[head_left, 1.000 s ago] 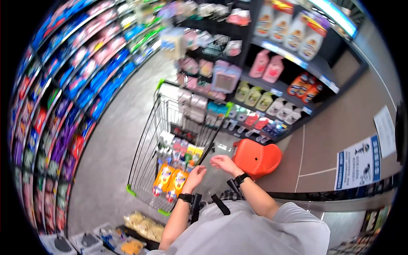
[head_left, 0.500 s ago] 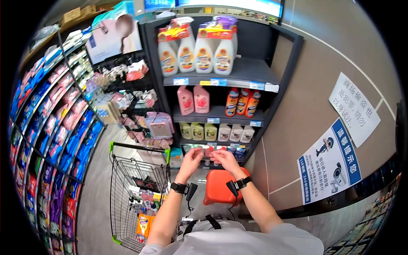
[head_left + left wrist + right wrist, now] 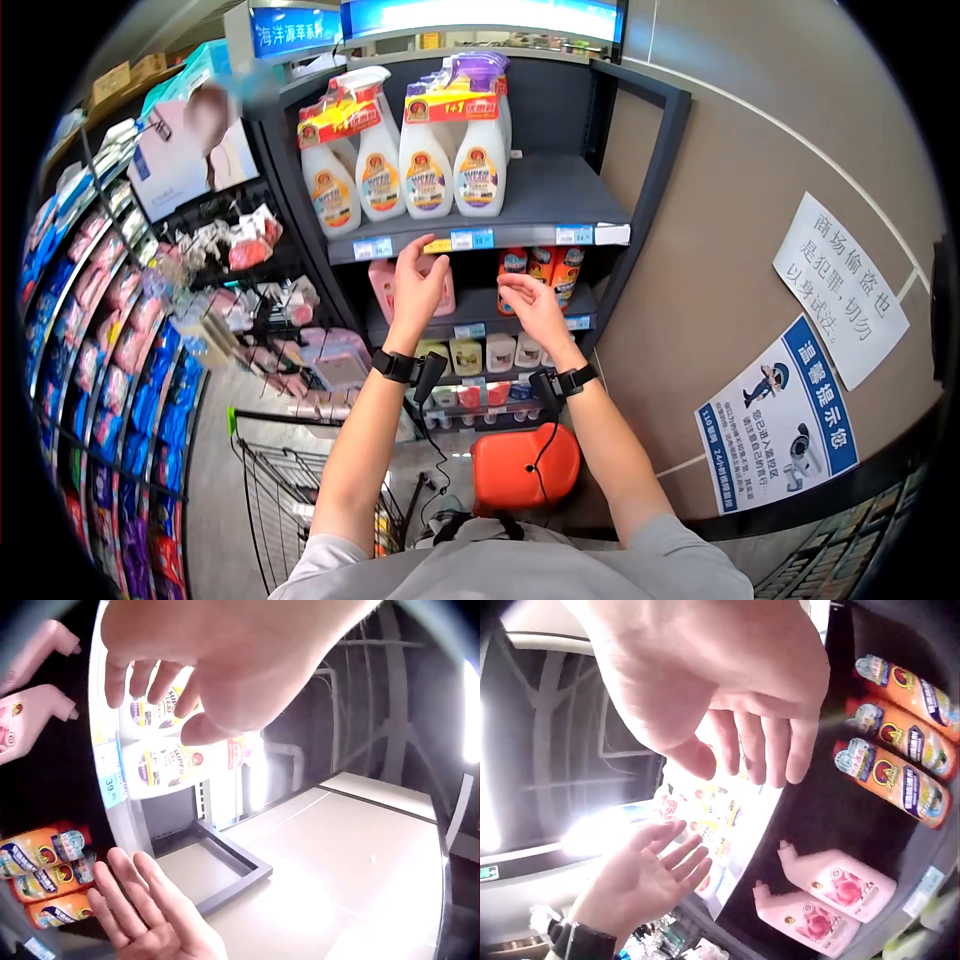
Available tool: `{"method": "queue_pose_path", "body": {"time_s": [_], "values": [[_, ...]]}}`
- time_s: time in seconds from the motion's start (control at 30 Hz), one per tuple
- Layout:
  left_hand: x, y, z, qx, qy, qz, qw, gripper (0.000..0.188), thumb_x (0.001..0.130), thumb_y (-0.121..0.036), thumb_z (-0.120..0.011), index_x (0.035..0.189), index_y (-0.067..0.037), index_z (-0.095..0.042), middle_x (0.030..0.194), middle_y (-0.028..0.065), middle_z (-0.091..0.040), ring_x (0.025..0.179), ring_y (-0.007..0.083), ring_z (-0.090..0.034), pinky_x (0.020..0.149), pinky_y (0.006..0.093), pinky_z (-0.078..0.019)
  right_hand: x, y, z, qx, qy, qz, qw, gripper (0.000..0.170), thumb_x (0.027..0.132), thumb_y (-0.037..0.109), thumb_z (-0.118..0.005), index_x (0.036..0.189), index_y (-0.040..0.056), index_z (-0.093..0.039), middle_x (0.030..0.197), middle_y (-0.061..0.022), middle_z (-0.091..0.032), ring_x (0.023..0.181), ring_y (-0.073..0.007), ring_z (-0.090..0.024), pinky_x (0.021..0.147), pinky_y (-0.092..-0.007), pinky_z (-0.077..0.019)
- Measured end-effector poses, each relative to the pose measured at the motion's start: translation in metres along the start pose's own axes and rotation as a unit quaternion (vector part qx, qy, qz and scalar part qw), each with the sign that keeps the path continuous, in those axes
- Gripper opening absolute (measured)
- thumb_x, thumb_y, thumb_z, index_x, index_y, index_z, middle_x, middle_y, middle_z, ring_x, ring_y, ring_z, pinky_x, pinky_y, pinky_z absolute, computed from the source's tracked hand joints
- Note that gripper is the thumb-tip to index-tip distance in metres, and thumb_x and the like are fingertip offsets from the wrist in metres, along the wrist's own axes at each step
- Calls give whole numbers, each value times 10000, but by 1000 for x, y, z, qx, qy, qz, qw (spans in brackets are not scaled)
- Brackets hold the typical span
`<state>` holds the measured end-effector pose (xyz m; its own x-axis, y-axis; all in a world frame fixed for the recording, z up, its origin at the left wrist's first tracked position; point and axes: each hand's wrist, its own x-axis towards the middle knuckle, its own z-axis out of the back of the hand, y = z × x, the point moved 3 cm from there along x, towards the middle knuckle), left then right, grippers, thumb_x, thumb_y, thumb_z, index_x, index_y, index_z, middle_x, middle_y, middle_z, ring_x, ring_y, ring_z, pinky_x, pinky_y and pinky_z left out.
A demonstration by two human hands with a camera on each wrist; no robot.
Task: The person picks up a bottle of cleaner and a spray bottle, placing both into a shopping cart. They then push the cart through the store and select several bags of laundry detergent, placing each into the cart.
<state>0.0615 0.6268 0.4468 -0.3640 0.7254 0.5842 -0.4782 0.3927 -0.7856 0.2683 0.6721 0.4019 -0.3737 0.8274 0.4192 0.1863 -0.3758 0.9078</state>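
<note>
Both hands are raised in front of a dark shelf unit and hold nothing. In the head view the left hand (image 3: 418, 288) is up near the top shelf's price-tag edge, in front of pink bottles (image 3: 840, 885). The right hand (image 3: 535, 308) is slightly lower, overlapping orange bottles (image 3: 568, 272). Fingers of both hands are loosely bent, as the wrist views show. White spray bottles (image 3: 427, 180), banded in pairs with red-and-yellow wraps, stand on the top shelf (image 3: 560, 190) above the hands.
A wire shopping cart (image 3: 290, 490) stands at lower left and a red stool (image 3: 525, 465) below the hands. A tiled wall with a notice poster (image 3: 778, 420) is on the right. Hanging goods (image 3: 250, 250) and packed shelves (image 3: 120, 350) line the left.
The view has swung from the cart up to the shelf unit, which is now nearer. Both hands have risen from near the cart toward the shelves and moved apart, the left one higher.
</note>
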Motion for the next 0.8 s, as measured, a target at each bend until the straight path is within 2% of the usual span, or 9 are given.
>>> {"method": "queue_pose_path", "body": {"time_s": [0.07,0.1,0.2,0.23,0.37,0.4,0.47,0.63,0.8], "values": [[28,2,2,-38,-12,24,999,494,841,-147,-657,1296,-51,-491,1223,120,-512,890,129,-510,791,286,-458,26,8,-4,-4,-31,27,999,380,882,121,-636,1208,-49,-540,1160,-124,-611,1089,-169,-582,917,-270,-463],[44,3,2,-34,-34,-2,999,493,819,-164,-649,1272,-45,-493,1283,119,-497,1050,203,-535,775,282,-450,40,16,-6,-9,-46,38,998,389,882,114,-632,1218,-53,-530,1173,-133,-604,1103,-179,-577,926,-276,-460],[82,2,7,17,-82,-98,992,553,819,-158,-641,1322,-35,-447,1395,187,-417,1225,315,-454,946,355,-409,86,26,-8,-31,-81,57,995,410,876,111,-633,1230,-60,-518,1227,-179,-570,1143,-212,-558,940,-299,-461],[90,-5,8,-14,-62,-69,996,594,816,-151,-636,1350,-13,-414,1414,222,-388,1284,372,-389,1044,409,-335,101,30,-9,-69,-105,83,989,452,872,118,-638,1262,-54,-488,1261,-189,-542,1173,-223,-534,958,-313,-448],[123,-4,5,63,-93,-190,975,640,820,-144,-622,1375,38,-361,1387,270,-393,1292,405,-362,1069,442,-305,146,30,-15,-186,-170,132,959,613,858,140,-661,1362,-38,-363,1353,-204,-454,1267,-252,-447,1019,-357,-394],[128,-5,4,58,-81,-180,978,665,817,-152,-629,1382,49,-340,1390,285,-377,1298,419,-348,1070,448,-303,155,29,-17,-195,-163,134,958,613,858,140,-661,1362,-38,-363,1353,-204,-454,1267,-252,-447,1019,-357,-394],[133,-2,0,74,-100,-177,976,712,819,-195,-641,1396,53,-306,1414,262,-359,1284,398,-351,1064,449,-297,167,19,-20,-58,-117,94,987,698,849,140,-677,1400,-34,-286,1389,-207,-411,1300,-258,-405,1053,-378,-355],[143,-3,3,96,-98,-138,981,842,756,-292,-717,1399,54,-297,1383,253,-353,1238,420,-350,1038,458,-314,179,16,-9,-96,-103,41,989,659,850,160,-694,1372,-35,-341,1235,-124,-453,1144,-194,-505,898,-308,-493],[155,1,18,106,-79,-114,985,843,685,-385,-781,1329,15,-412,1295,205,-386,1164,375,-394,999,442,-342,159,40,-21,-107,-99,77,986,588,864,139,-673,1337,-35,-370,1198,-152,-533,1073,-202,-563,890,-300,-501]]}}
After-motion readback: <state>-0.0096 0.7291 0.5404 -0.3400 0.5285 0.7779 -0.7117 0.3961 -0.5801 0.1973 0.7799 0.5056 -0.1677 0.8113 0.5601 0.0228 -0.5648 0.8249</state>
